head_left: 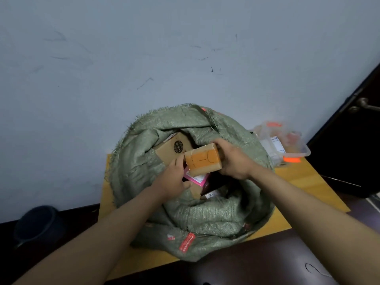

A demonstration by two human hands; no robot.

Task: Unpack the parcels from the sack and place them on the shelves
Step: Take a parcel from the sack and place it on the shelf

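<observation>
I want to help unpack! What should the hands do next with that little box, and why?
Probably lift the small taped box up and clear of the green sack. The right hand already grips it above the sack's open mouth, and the left hand is at its other end. More parcels, like the brown box, still wait inside.

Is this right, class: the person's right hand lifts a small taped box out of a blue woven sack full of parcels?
One slip: the sack is green, not blue, as the head view shows. The right hand does hold the small taped box above other parcels inside.
</observation>
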